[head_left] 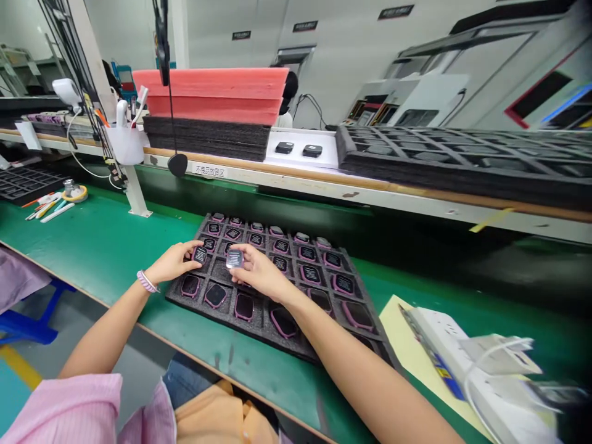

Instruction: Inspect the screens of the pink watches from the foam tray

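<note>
A black foam tray (252, 313) lies on the green bench, its square compartments holding purple-framed watch cases with dark faces, several of them showing white text. Over the tray's left side, my left hand (178, 261) pinches a watch case (200, 254) between thumb and fingers. Just right of it, my right hand (256, 271) grips another watch case (235, 258), whose face catches the light and shows lines of text. An uncovered compartment lies between the two hands. My right forearm passes over the tray's right part and hides some compartments.
A shelf (296, 179) runs behind the tray, carrying pink foam sheets (213, 92), two black devices and a large foam tray (462, 151). White power strips (467, 357) lie at right. Pens and a tape roll (74, 193) sit at left. Someone's dark hair shows behind the foam.
</note>
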A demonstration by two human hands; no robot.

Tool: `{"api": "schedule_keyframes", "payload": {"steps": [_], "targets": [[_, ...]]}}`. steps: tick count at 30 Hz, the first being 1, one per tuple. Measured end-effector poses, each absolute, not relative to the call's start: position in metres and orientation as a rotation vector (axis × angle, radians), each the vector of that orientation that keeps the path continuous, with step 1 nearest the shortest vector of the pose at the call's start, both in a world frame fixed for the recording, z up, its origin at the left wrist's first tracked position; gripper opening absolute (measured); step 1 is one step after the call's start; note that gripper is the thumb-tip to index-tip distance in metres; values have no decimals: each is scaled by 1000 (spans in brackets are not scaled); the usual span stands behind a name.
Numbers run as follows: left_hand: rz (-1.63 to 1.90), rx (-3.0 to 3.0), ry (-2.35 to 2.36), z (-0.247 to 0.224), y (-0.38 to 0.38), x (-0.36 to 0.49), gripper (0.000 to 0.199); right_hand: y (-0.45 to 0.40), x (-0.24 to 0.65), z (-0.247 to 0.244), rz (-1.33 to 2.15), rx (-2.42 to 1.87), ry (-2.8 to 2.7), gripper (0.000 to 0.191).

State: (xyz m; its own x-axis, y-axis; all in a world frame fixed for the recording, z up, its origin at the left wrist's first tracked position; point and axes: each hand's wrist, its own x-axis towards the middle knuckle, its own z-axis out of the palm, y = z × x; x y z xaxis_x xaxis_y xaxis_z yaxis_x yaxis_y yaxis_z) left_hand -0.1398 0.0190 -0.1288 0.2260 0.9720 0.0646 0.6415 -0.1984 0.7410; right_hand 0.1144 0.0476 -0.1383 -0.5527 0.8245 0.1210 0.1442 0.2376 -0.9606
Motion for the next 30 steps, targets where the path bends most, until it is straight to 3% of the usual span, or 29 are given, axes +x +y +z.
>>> {"api": "schedule_keyframes", "payload": {"steps": [6,12,14,18,21,24,30], "targets": [[435,2161,1473,-143,26,-154,58,40,89,-145,461,-1195,-2427,43],[366,2233,1637,-129,28,-146,75,37,100,-136,287,-1312,-2507,55],[455,2271,1670,-119,25,-130,63,37,116,-127,215,-1300,-2453,49],[477,2397,1521,-107,22,-76,31,36,155,-109,64,-1416,-2475,16],[297,2463,1534,-112,25,-34,27,32,181,-109,-93,-1612,-2653,23],[280,2440,1578,-122,29,-7,29,27,198,-122,-102,-1673,-2717,21],[419,2351,1477,-111,34,1,19,28,213,-135,267,-1357,-2497,12]]}}
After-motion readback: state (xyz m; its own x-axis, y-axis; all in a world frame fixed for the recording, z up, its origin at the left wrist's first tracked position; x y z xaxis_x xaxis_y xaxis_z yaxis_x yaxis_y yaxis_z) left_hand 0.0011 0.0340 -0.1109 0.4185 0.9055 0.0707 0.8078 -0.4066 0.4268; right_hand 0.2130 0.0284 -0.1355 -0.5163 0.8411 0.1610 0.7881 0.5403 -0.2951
